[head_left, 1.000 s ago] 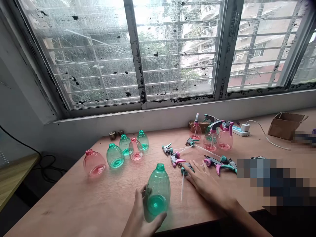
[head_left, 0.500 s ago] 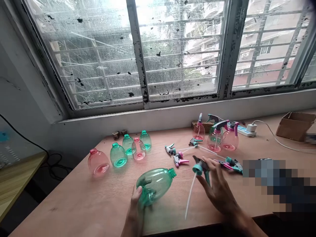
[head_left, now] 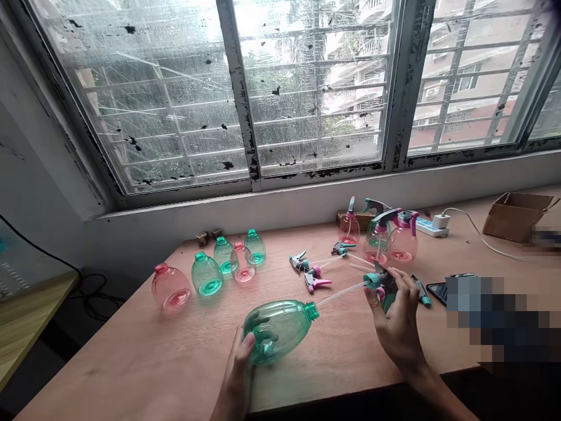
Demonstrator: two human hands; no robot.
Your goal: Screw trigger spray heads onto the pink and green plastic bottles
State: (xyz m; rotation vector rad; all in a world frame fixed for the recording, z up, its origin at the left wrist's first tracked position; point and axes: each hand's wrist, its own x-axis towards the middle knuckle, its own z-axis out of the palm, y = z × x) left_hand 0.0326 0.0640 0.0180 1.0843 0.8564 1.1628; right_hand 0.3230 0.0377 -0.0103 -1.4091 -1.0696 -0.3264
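A clear green spray bottle (head_left: 283,328) lies tilted in my left hand (head_left: 241,356), which grips its base end. Its open threaded neck points right and slightly up. In my right hand (head_left: 398,318) is a trigger sprayer head (head_left: 373,281) with a teal collar, the fingers closed around it. The sprayer's white dip tube (head_left: 339,294) reaches left, its tip right at the bottle's mouth; whether it has entered the neck I cannot tell. Behind, loose trigger sprayer heads (head_left: 316,282) in pink, teal and grey lie on the table.
Several bottles without heads, such as a red bottle (head_left: 170,287) and a green bottle (head_left: 207,275), stand at left. Bottles fitted with sprayers, including a pink-red one (head_left: 403,242), are at the back. A power strip (head_left: 432,227), cardboard box (head_left: 517,217) and phone (head_left: 438,292) are at right.
My right hand has moved right and turned the sprayer, so its tube has swung from hanging down to pointing left at the bottle's mouth. The left hand barely moved.
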